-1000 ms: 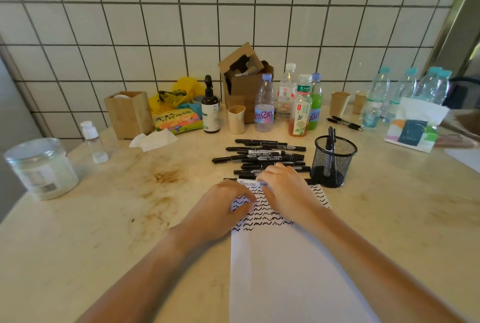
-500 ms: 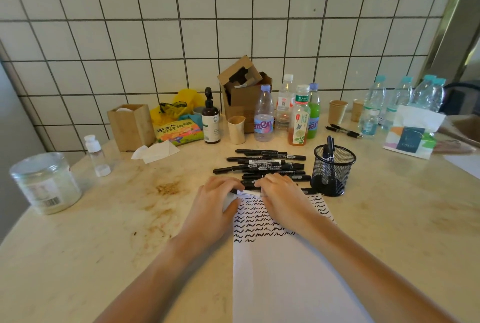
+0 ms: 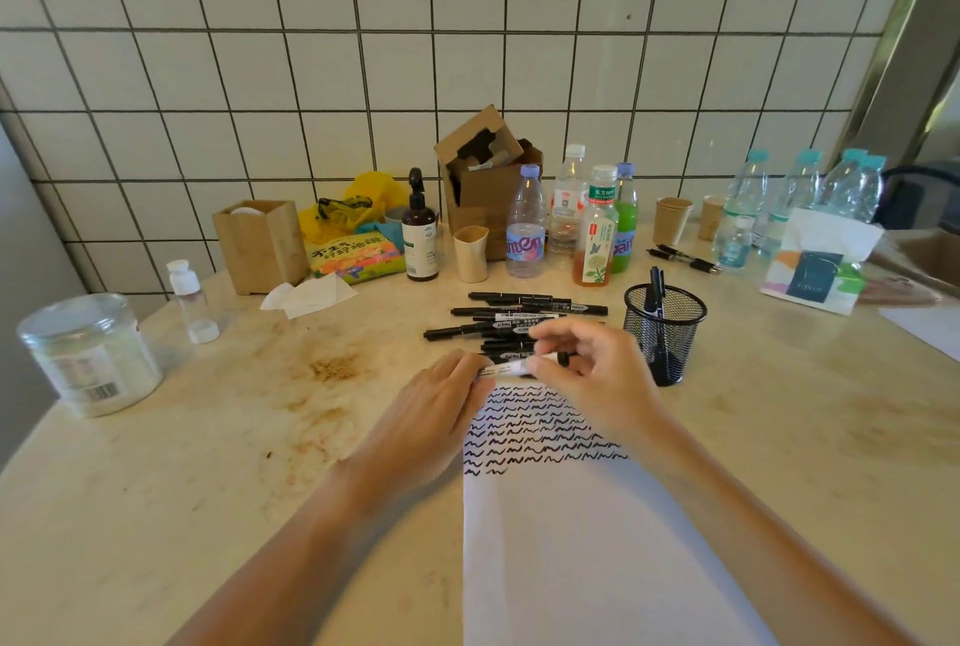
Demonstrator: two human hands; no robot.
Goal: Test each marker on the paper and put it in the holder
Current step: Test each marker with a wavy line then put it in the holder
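1. Gripping one black marker with a white label from both ends, the two hands hold it level just above the far edge of the white sheet of paper.
2. The left hand has its fingers curled round the marker's left end.
3. The right hand pinches the right end between thumb and curled fingers, its black cap end showing at the fingertips.
4. The paper lies on the beige stained tabletop, its far part filled with rows of black wavy test lines.
5. A loose pile of black markers lies on the table just beyond the hands.
6. The black wire-mesh pen holder stands upright to the right of the pile, near the right hand, with a black marker standing inside it.
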